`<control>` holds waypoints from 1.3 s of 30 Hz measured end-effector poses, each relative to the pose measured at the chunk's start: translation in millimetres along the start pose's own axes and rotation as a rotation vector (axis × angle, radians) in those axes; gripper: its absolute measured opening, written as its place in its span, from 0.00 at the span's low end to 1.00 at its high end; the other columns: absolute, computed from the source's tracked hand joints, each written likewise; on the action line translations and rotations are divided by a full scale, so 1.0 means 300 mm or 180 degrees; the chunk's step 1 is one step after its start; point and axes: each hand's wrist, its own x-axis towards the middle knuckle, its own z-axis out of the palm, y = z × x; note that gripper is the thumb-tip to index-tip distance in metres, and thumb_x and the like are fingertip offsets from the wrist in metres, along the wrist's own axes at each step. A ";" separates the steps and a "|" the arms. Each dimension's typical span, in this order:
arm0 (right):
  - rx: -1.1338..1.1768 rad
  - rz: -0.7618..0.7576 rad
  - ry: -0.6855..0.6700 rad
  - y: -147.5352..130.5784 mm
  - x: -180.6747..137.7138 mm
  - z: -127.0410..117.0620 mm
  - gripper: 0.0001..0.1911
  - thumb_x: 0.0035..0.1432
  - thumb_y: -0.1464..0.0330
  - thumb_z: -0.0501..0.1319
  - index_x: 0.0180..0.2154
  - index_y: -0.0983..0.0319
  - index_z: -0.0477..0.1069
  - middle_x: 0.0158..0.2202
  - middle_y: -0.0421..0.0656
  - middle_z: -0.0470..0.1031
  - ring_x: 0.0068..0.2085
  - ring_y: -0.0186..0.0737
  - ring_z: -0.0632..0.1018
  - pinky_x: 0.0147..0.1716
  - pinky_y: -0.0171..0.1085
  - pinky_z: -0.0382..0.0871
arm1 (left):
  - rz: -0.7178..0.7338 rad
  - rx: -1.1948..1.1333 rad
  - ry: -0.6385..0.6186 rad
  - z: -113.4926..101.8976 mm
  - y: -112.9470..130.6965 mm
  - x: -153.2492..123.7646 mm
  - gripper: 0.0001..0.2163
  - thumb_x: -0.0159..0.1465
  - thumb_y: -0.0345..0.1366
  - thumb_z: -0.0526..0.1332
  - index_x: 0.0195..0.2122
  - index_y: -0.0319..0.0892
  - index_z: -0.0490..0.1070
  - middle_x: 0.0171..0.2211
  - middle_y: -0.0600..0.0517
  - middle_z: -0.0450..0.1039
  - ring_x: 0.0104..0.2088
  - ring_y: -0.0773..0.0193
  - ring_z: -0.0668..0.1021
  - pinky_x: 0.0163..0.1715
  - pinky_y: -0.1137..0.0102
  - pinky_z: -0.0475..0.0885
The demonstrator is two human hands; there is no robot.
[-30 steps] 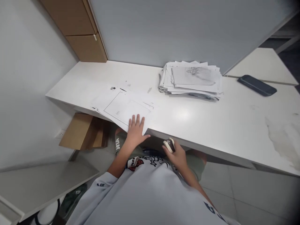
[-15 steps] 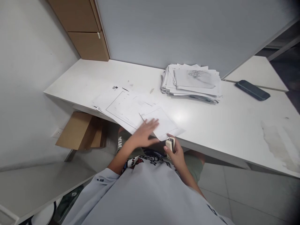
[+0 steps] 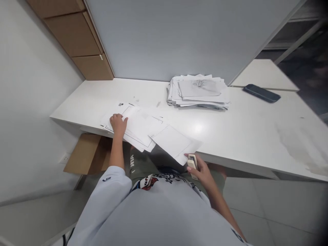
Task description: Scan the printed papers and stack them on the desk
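My right hand [image 3: 202,172] is closed around a small cream-coloured stapler [image 3: 192,165] just off the desk's front edge. Beside the stapler lies a white sheet of paper [image 3: 174,141], its near corner sticking out past the edge. My left hand [image 3: 118,123] rests on the left part of a spread of printed sheets [image 3: 138,124], fingers bent and thumb held apart. Black frame lines show on some of these sheets, which overlap one another and partly overhang the edge.
A thick stack of papers [image 3: 200,94] stands against the grey partition, a pencil-like drawing on top. Right of it lies a dark phone-like slab [image 3: 261,93]. Brown cardboard boxes [image 3: 92,66] rise at the back left; an open carton [image 3: 83,153] sits below the white desk [image 3: 243,136].
My left hand has moved left and away from me, from the near sheet onto the spread papers. My right hand still holds the stapler. The camera view has shifted a little.
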 end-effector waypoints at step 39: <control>0.0270 0.0608 -0.2108 -0.173 0.204 -0.166 0.09 0.40 0.65 0.65 0.28 0.61 0.71 0.22 0.35 0.67 0.23 0.34 0.67 0.20 0.32 0.59 | -0.0995 -0.2969 -0.1835 -0.029 0.206 -0.448 0.22 0.56 0.46 0.65 0.49 0.40 0.75 0.43 0.47 0.79 0.45 0.53 0.79 0.46 0.62 0.73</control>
